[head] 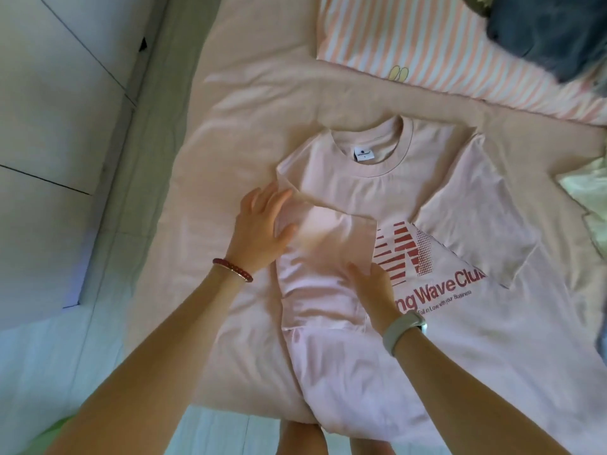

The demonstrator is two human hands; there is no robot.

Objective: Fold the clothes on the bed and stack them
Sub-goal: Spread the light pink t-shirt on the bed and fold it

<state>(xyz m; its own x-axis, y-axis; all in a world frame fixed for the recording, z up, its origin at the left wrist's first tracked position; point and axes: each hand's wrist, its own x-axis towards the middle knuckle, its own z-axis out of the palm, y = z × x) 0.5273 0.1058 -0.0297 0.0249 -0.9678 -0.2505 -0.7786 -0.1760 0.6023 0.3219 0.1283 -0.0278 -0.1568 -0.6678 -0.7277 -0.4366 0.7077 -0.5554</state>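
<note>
Head view | shirt face-up on bed, collar away from person, long axis toward them | left hand and right hand flat, open on folded-in left side | unfolded right side nearer right hand

A pale pink T-shirt lies face up on the bed, both sides folded inward over its red print, possibly unevenly.

1 pink tee, 1 striped pillow, 2 hands.
</note>
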